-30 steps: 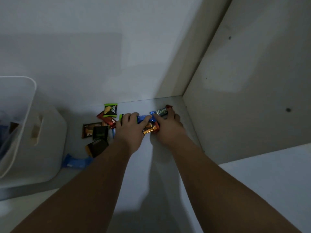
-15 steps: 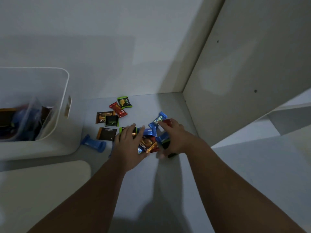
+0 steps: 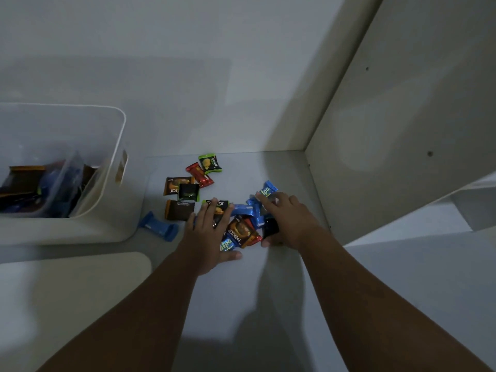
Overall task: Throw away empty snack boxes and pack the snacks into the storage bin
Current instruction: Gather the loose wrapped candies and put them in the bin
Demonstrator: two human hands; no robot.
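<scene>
Presses the left hand [image 3: 208,237] flat on the shelf [image 3: 241,304], grip wide open, fingers straight and spread over the side of the snack heap [image 3: 241,229] that faces the storage bin [image 3: 120,162]. Cups the right hand [image 3: 288,218] against the heap's side away from the bin, grip likewise open, forefinger stretched onto a blue packet [image 3: 268,190], thumb beside a black packet [image 3: 271,226]; lifts nothing yet. Traps the heap between both palms, well to the right of the bin. Calls, by the look of it, for a squeeze together, a lift and a carry leftward to the bin, with the left hand on the nearer side. Leaves loose, between heap and bin, a blue bar [image 3: 158,226] just beside the bin's corner, long axis slanting away from it, and brown packets [image 3: 179,210] a little farther back. Leaves farther still a red packet [image 3: 200,174] and a green packet [image 3: 210,163], near the bin's handle slot. Shows more snacks already inside the bin.
</scene>
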